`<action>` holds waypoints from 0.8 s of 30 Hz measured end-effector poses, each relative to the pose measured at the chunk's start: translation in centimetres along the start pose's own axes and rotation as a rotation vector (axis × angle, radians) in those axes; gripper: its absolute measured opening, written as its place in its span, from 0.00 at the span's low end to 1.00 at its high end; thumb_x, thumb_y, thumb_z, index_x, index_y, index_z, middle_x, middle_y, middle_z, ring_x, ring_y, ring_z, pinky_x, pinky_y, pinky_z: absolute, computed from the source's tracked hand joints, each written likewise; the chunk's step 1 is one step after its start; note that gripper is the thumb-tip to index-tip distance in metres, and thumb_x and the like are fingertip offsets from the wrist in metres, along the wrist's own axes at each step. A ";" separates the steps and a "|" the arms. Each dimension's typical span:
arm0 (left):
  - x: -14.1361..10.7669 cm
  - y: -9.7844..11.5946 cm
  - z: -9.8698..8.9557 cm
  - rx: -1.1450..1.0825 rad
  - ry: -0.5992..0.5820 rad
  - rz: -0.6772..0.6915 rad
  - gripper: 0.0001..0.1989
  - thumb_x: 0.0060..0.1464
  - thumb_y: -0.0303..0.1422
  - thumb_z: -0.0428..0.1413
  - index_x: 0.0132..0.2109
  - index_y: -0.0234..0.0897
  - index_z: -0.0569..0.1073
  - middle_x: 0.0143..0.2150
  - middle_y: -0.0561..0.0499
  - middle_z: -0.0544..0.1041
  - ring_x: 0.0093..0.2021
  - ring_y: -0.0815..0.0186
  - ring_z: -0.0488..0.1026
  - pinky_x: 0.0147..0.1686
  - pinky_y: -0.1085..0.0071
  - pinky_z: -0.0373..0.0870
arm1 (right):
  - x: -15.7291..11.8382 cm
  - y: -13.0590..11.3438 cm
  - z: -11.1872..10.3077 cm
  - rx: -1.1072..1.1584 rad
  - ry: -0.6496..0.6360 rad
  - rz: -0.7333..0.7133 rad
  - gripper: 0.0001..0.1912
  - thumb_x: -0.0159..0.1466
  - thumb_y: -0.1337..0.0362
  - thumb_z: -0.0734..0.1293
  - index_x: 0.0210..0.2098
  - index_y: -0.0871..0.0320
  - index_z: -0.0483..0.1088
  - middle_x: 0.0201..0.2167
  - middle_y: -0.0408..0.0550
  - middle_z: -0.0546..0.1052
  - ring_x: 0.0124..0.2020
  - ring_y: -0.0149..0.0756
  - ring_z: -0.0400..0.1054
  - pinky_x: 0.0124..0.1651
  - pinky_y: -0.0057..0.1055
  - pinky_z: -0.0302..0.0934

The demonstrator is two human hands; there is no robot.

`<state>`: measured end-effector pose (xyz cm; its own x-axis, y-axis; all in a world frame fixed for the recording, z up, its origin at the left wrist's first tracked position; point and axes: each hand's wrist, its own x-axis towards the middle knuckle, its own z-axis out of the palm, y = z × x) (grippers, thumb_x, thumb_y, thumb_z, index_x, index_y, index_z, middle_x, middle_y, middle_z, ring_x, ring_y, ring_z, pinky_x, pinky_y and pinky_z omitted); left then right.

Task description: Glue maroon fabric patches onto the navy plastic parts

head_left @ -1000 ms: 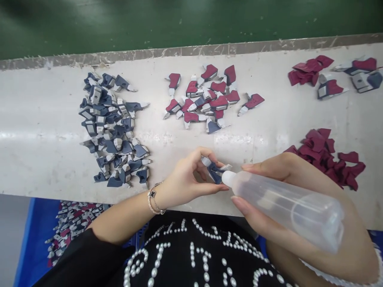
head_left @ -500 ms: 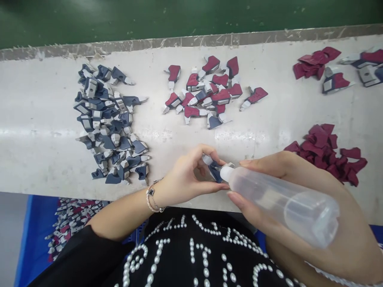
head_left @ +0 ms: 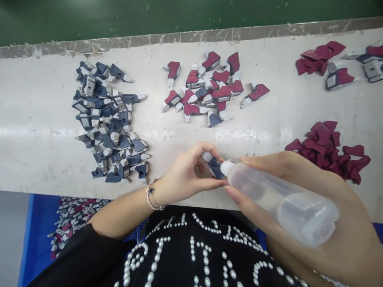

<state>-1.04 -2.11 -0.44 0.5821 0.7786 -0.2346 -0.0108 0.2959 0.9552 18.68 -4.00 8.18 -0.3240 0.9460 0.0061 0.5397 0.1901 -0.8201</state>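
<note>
Just below the middle of the frame we pinched the small blue-grey part [head_left: 214,166] in our left hand [head_left: 182,175] fingers, while our right hand [head_left: 302,187], wrapped around the clear bottle [head_left: 278,201], pointed its nozzle leftward, touching the part.

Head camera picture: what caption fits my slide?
Left hand pinches a blue-grey piece against a clear squeeze bottle's nozzle, gripped by right hand.

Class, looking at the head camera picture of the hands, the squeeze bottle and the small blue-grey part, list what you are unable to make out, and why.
- The bottle's tip: hidden against the small part in the left hand.
- What the bottle holds: the plastic is cloudy.
- Parts at top right: cut by the frame's edge.
- Parts in the blue bin: too small, partly under the table.
</note>
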 end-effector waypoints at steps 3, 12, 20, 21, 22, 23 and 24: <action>-0.1 -0.1 0.0 -0.016 0.007 -0.013 0.23 0.50 0.34 0.70 0.48 0.41 0.66 0.46 0.50 0.78 0.32 0.72 0.75 0.29 0.76 0.72 | -0.1 0.0 -0.1 0.004 -0.015 -0.014 0.09 0.67 0.62 0.69 0.36 0.51 0.63 0.31 0.37 0.78 0.25 0.30 0.73 0.24 0.30 0.66; -0.2 -0.3 -0.1 0.008 0.042 -0.025 0.23 0.50 0.33 0.70 0.48 0.43 0.67 0.44 0.51 0.78 0.30 0.74 0.73 0.26 0.79 0.68 | -0.3 0.2 -0.1 0.021 -0.039 0.024 0.09 0.66 0.60 0.69 0.37 0.50 0.63 0.30 0.37 0.77 0.25 0.30 0.73 0.23 0.29 0.65; -0.1 -0.4 -0.1 0.028 0.056 -0.022 0.24 0.49 0.36 0.71 0.48 0.42 0.68 0.46 0.49 0.78 0.33 0.71 0.76 0.28 0.78 0.71 | -0.3 0.0 -0.5 -0.003 -0.070 0.013 0.08 0.67 0.59 0.69 0.40 0.49 0.64 0.30 0.36 0.78 0.26 0.31 0.74 0.22 0.27 0.63; -0.2 -0.4 -0.1 0.042 0.053 -0.025 0.24 0.49 0.36 0.71 0.48 0.42 0.68 0.47 0.49 0.78 0.33 0.71 0.76 0.28 0.78 0.71 | -0.4 0.0 -0.6 -0.016 -0.084 0.017 0.08 0.67 0.58 0.69 0.40 0.49 0.65 0.30 0.35 0.77 0.25 0.31 0.74 0.22 0.27 0.63; -0.2 -0.5 -0.1 0.060 0.051 -0.030 0.24 0.49 0.37 0.71 0.48 0.42 0.68 0.47 0.49 0.78 0.34 0.71 0.76 0.28 0.77 0.71 | -0.5 -0.1 -0.7 -0.028 -0.100 0.025 0.08 0.67 0.58 0.69 0.41 0.48 0.65 0.29 0.35 0.77 0.24 0.30 0.73 0.22 0.27 0.63; -0.3 -0.6 -0.2 0.081 0.051 -0.035 0.24 0.49 0.37 0.71 0.48 0.42 0.68 0.47 0.48 0.78 0.34 0.70 0.76 0.28 0.77 0.70 | -0.6 -0.1 -0.8 -0.037 -0.118 0.031 0.08 0.67 0.58 0.69 0.42 0.48 0.65 0.28 0.34 0.76 0.23 0.29 0.72 0.22 0.27 0.63; -0.3 -0.6 -0.2 0.100 0.055 -0.039 0.24 0.49 0.38 0.70 0.48 0.42 0.68 0.47 0.48 0.78 0.34 0.70 0.76 0.28 0.77 0.70 | -0.6 -0.1 -0.9 -0.038 -0.136 0.036 0.08 0.66 0.59 0.69 0.41 0.48 0.65 0.27 0.34 0.76 0.21 0.28 0.70 0.21 0.27 0.62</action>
<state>-1.37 -2.43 -1.01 0.5353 0.7972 -0.2792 0.0937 0.2725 0.9576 19.55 -4.38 8.81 -0.4046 0.9088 -0.1023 0.5813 0.1692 -0.7959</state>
